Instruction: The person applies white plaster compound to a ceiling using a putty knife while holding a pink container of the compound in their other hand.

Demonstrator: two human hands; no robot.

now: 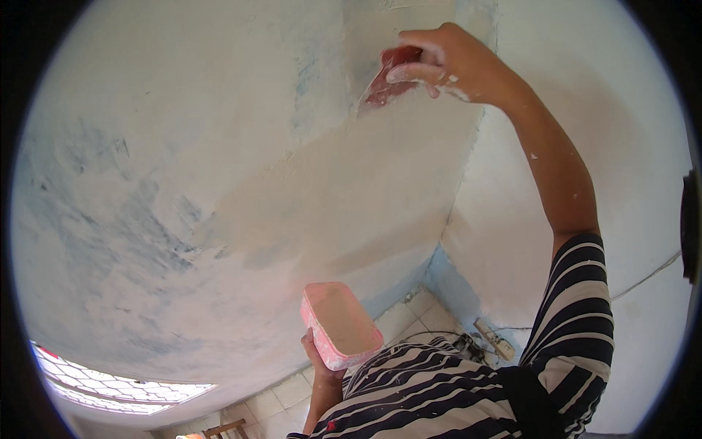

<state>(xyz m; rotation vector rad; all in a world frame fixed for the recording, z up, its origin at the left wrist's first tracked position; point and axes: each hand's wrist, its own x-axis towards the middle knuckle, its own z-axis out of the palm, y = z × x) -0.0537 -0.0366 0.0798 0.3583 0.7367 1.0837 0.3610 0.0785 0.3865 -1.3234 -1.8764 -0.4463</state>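
Observation:
High on the wall (292,197), my right hand (455,64) grips a reddish scraper (391,89), its wide edge laid against the surface near the corner. Whitish paste smears the fingers and flecks the forearm. Lower down, my left hand (320,364) holds a pink rectangular plastic tub (354,361) from below and the side, in front of my body. Pale paste (340,322) shows inside the tub, and its outside is smeared with white. The left fingers are partly hidden by the tub. Patchy white coating covers the wall, with blue-grey showing through at the left.
A second white wall (563,183) meets this one in a corner at the right, with blue paint (447,278) low down. Beneath are floor tiles (398,322), a cable and a pale power strip (495,339). A grilled window (110,388) is at lower left, a wooden stool (225,429) nearby.

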